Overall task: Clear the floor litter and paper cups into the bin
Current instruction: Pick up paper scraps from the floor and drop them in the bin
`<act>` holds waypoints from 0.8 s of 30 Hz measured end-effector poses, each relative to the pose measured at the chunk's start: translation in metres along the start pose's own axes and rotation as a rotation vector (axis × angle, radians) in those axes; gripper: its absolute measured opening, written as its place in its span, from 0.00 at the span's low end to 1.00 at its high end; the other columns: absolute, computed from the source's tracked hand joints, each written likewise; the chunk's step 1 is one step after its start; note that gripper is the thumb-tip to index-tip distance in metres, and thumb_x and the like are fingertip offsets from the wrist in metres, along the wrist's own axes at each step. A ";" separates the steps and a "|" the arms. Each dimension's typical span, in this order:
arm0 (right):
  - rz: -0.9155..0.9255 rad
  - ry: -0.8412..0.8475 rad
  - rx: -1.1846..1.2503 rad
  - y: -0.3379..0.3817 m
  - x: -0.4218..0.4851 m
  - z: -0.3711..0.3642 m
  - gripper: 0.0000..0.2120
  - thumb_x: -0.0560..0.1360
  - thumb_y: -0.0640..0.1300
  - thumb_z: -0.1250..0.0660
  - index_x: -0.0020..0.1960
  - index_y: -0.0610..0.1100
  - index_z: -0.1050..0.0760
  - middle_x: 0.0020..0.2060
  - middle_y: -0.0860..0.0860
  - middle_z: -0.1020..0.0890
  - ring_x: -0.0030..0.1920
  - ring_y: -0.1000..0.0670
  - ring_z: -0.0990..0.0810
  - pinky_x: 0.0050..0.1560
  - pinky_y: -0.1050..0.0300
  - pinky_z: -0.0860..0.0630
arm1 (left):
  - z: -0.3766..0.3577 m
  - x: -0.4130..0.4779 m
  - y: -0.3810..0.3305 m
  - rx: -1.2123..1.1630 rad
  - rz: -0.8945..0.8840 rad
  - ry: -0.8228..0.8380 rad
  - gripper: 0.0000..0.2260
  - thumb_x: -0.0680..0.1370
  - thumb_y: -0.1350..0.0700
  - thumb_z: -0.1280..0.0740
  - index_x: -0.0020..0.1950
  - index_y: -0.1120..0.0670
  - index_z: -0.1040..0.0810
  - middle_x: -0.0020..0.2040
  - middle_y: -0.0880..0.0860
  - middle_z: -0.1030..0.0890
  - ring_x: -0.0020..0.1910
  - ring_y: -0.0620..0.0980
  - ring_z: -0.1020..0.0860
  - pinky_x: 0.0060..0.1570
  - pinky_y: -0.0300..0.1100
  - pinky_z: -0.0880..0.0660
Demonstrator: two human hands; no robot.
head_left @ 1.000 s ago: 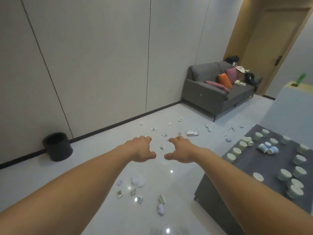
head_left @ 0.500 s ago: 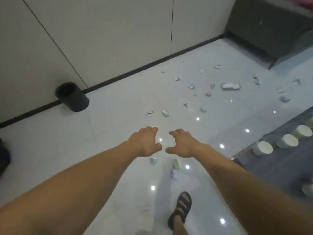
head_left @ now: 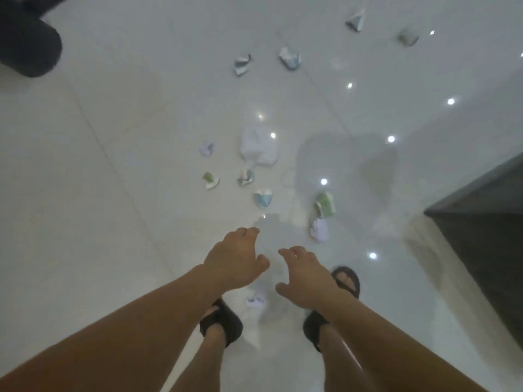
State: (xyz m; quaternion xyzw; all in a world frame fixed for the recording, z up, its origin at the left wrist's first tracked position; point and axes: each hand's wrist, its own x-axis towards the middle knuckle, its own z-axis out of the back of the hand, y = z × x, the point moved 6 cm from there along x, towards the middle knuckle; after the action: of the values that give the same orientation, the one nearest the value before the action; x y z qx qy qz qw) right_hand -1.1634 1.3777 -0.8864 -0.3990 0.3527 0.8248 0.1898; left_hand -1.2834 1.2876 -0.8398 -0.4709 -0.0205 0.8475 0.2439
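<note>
Both arms stretch out over the white tiled floor. My left hand (head_left: 234, 258) and my right hand (head_left: 304, 274) hang side by side above my feet, fingers spread and curled, holding nothing. Crumpled scraps lie ahead of them: a white wad (head_left: 258, 148), a blue-white scrap (head_left: 263, 198), a green one (head_left: 325, 204), a lilac one (head_left: 319, 229), a small green piece (head_left: 210, 180). Another lilac scrap (head_left: 256, 299) lies between my feet, just below the hands. The black bin (head_left: 28, 43) stands at the far upper left.
My feet in black sandals (head_left: 220, 321) stand on the glossy floor. The dark corner of the low table (head_left: 486, 236) juts in at the right edge. More scraps (head_left: 289, 58) lie farther ahead, with ceiling lights reflected among them.
The view has tipped sharply down from the room to the floor at my feet. The litter now lies close in front, and my hands have dropped lower toward it, still holding nothing.
</note>
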 end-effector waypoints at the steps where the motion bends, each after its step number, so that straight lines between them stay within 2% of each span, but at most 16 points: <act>1: -0.010 0.015 -0.008 -0.007 0.021 -0.025 0.37 0.76 0.55 0.34 0.78 0.50 0.47 0.75 0.49 0.41 0.72 0.45 0.39 0.69 0.49 0.34 | -0.021 0.016 0.017 -0.008 0.001 0.020 0.28 0.77 0.43 0.40 0.75 0.50 0.41 0.71 0.51 0.34 0.68 0.51 0.34 0.62 0.45 0.35; 7: 0.002 0.057 -0.087 -0.034 0.118 -0.169 0.34 0.75 0.53 0.33 0.76 0.51 0.45 0.72 0.49 0.39 0.69 0.45 0.36 0.62 0.49 0.29 | -0.144 0.076 0.115 0.000 -0.021 0.130 0.28 0.78 0.45 0.40 0.75 0.49 0.43 0.73 0.49 0.36 0.69 0.50 0.36 0.64 0.45 0.36; 11: 0.051 0.051 -0.177 -0.043 0.154 -0.245 0.36 0.72 0.52 0.30 0.74 0.51 0.44 0.71 0.48 0.39 0.65 0.44 0.33 0.58 0.48 0.26 | -0.201 0.103 0.157 0.007 -0.010 0.153 0.27 0.78 0.46 0.40 0.75 0.49 0.43 0.73 0.49 0.36 0.69 0.50 0.36 0.64 0.44 0.36; 14: 0.128 0.034 -0.226 -0.044 0.170 -0.288 0.29 0.72 0.47 0.31 0.69 0.49 0.38 0.69 0.46 0.37 0.61 0.42 0.31 0.52 0.48 0.26 | -0.234 0.119 0.171 -0.057 -0.028 0.179 0.28 0.78 0.47 0.40 0.76 0.51 0.42 0.72 0.50 0.36 0.69 0.50 0.36 0.65 0.45 0.36; 17: 0.221 -0.062 -0.242 -0.042 0.176 -0.301 0.20 0.68 0.41 0.30 0.59 0.46 0.26 0.57 0.44 0.25 0.52 0.41 0.24 0.41 0.51 0.25 | -0.254 0.125 0.174 -0.086 -0.035 0.177 0.28 0.77 0.47 0.38 0.75 0.51 0.41 0.72 0.51 0.35 0.68 0.50 0.36 0.64 0.45 0.36; 19: 0.220 -0.120 -0.173 -0.045 0.176 -0.296 0.15 0.65 0.39 0.28 0.52 0.42 0.22 0.51 0.43 0.23 0.47 0.41 0.22 0.37 0.52 0.25 | -0.259 0.125 0.170 -0.090 -0.055 0.169 0.27 0.77 0.47 0.38 0.75 0.51 0.41 0.71 0.50 0.34 0.67 0.50 0.34 0.63 0.45 0.35; 21: 0.165 -0.184 -0.032 -0.050 0.173 -0.279 0.13 0.69 0.40 0.30 0.53 0.39 0.22 0.52 0.43 0.24 0.48 0.41 0.23 0.36 0.53 0.25 | -0.258 0.122 0.162 -0.124 -0.059 0.168 0.27 0.78 0.46 0.38 0.74 0.50 0.41 0.71 0.50 0.33 0.67 0.50 0.32 0.62 0.43 0.35; 24: 0.086 -0.366 0.153 -0.055 0.161 -0.231 0.17 0.70 0.45 0.27 0.57 0.41 0.23 0.53 0.47 0.24 0.49 0.48 0.24 0.39 0.59 0.24 | -0.246 0.119 0.145 -0.280 -0.022 0.175 0.26 0.79 0.43 0.41 0.74 0.50 0.40 0.70 0.50 0.32 0.66 0.49 0.30 0.61 0.40 0.35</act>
State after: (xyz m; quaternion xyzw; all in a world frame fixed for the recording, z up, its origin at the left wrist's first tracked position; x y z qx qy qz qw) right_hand -1.1080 1.2508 -1.1377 -0.2115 0.3909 0.8616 0.2451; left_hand -1.1932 1.1634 -1.1084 -0.5722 -0.1221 0.7893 0.1861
